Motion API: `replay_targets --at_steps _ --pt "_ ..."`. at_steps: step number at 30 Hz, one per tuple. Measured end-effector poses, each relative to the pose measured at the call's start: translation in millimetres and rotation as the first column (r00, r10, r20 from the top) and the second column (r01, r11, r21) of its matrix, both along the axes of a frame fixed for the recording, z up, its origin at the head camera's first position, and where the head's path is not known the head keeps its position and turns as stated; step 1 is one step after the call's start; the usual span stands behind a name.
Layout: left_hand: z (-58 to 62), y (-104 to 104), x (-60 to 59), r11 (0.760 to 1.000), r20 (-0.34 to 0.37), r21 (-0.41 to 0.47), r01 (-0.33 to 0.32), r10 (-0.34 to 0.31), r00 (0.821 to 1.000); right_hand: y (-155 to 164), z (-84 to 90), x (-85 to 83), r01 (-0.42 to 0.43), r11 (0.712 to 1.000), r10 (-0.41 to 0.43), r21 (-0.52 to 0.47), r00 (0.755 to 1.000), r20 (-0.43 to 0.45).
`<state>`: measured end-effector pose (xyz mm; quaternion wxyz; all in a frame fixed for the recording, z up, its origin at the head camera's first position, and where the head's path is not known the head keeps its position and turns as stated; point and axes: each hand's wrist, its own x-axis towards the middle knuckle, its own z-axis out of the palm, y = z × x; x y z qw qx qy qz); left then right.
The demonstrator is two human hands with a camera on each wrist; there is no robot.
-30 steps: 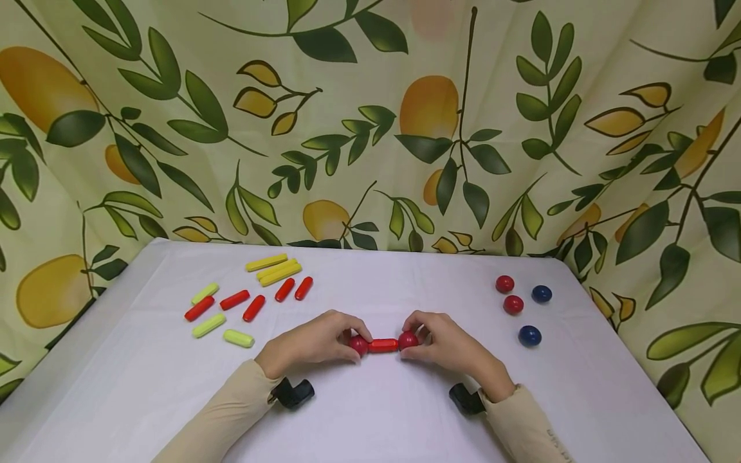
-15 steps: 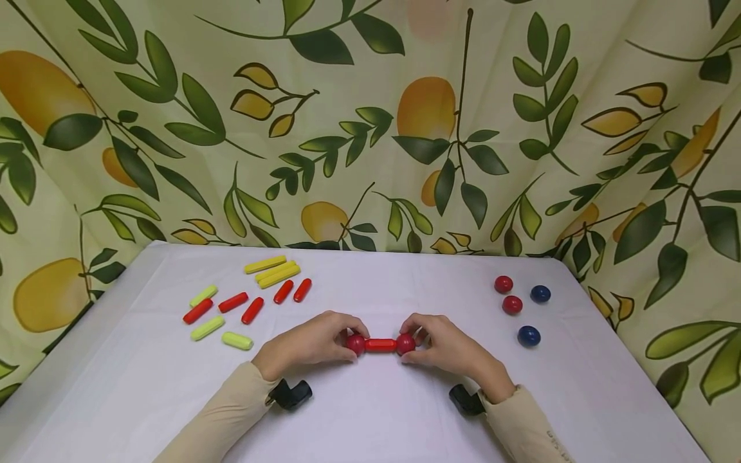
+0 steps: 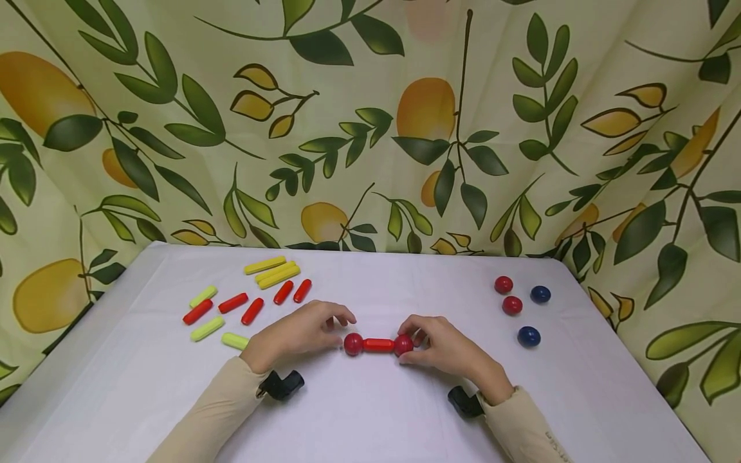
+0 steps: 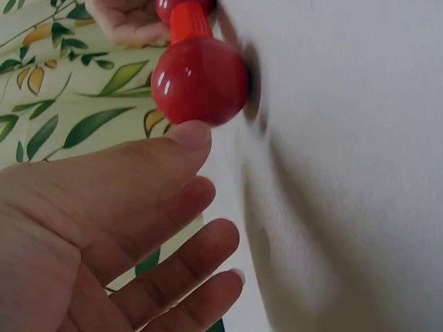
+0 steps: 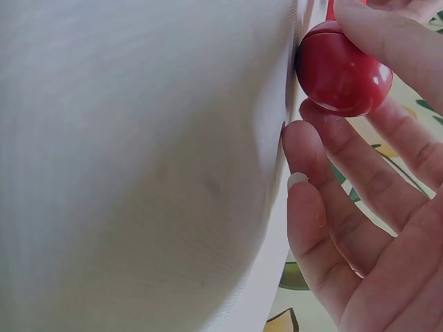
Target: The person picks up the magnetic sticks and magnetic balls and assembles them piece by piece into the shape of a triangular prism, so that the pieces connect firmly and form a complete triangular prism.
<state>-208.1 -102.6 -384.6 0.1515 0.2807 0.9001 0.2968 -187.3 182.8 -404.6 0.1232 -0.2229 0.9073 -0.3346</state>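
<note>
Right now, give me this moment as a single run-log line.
left hand: open, just off left red ball | right hand: pinching right red ball | red rod: joins both balls, on table

Behind it all hangs a curtain (image 3: pixel 370 122) printed with green leaves and orange fruit, wrapping round the back and both sides. The table (image 3: pixel 382 411) has a plain white cloth. Far left there's a loose bunch of sticks: three yellow sticks (image 3: pixel 272 269) side by side at the back, red sticks (image 3: pixel 253 310) scattered in front, plus a few lime-green sticks (image 3: pixel 208 328). Over on the right, two red balls (image 3: pixel 512 305) sit close together, with two dark blue balls (image 3: pixel 529 335) just beside them.
</note>
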Motion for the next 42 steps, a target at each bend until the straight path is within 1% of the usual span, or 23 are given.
replay_targets --at_steps 2,6,10,13,17,22,24,27,29,33,38,42 --pt "0.2 -3 -2.2 1.000 -0.010 0.010 -0.019 0.019 1.000 0 0.0 0.6 0.004 1.000 -0.004 0.000 1.000 0.002" --pt "-0.6 -9 -7.5 0.997 -0.028 0.021 -0.080 0.080 0.996 1 -0.2 1.5 0.010 1.000 -0.010 0.004 1.000 0.000" --pt "-1.6 -16 -12.2 0.991 -0.047 0.042 -0.129 0.131 0.990 1 -0.5 1.8 0.011 1.000 -0.011 0.007 1.000 0.001" --pt "-2.3 -21 -14.9 0.984 -0.065 0.058 -0.171 0.175 0.983 1 -0.8 1.7 0.009 1.000 -0.009 0.006 1.000 0.004" --pt "-4.2 -26 -18.0 0.967 -0.098 0.068 -0.245 0.251 0.963 2 -1.4 1.8 0.001 1.000 -0.001 0.001 1.000 -0.004" --pt "-7.4 -31 -21.4 0.952 -0.175 0.086 -0.294 0.305 0.936 3 -2.2 2.4 -0.010 1.000 0.010 0.000 1.000 -0.026" --pt "-8.0 -33 -21.9 0.949 -0.203 0.088 -0.304 0.316 0.927 4 -2.3 2.3 -0.010 1.000 0.010 0.002 1.000 -0.028" --pt "-7.9 -35 -21.7 0.940 -0.222 0.077 -0.332 0.341 0.914 4 -2.1 2.0 -0.010 1.000 0.010 0.004 1.000 -0.028" --pt "-8.0 -36 -22.2 0.938 -0.232 0.071 -0.340 0.347 0.909 3 -1.8 1.6 -0.007 1.000 0.008 0.005 1.000 -0.024" --pt "-8.7 -38 -23.7 0.933 -0.232 0.040 -0.358 0.358 0.905 2 -1.1 1.1 -0.005 1.000 0.005 0.008 1.000 -0.020" --pt "-10.4 -38 -24.7 0.931 -0.241 -0.030 -0.365 0.348 0.906 2 -1.1 0.5 -0.010 1.000 0.011 0.007 1.000 -0.022" --pt "-11.7 -37 -24.0 0.931 -0.256 -0.054 -0.362 0.337 0.906 1 -1.0 0.7 -0.009 1.000 0.009 0.006 1.000 -0.018"
